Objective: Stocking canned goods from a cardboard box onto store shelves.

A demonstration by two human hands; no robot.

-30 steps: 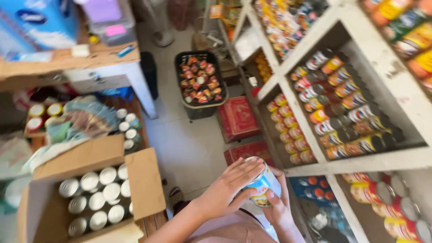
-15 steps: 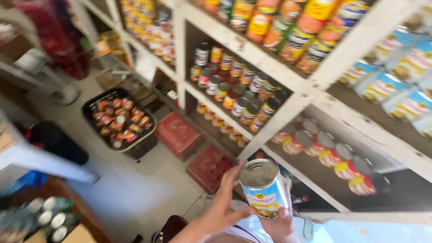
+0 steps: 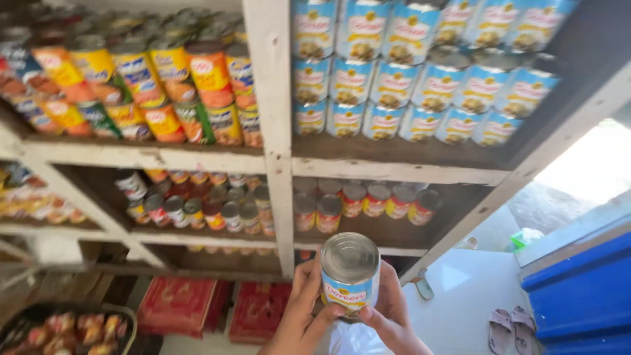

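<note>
Both hands are wrapping around a blue-and-yellow labelled metal can with a plain silver lid (image 3: 350, 275), holding it upright down low in front of the white-painted wooden shelf unit (image 3: 276, 164). The left hand (image 3: 303, 315) is cupping the can's left side and the right hand (image 3: 389, 314) is cupping its right, fingers (image 3: 328, 317) closed snug against the label, thumbs pressing near the bottom edge. Matching blue-labelled cans (image 3: 420, 72) are sitting stacked in rows on the upper right shelf, well above the held one. If I'm judging this right, lifting it cleanly means keeping it level, gripping low on both sides, and watching that top row, since those stacks look tight and easy to knock.
</note>
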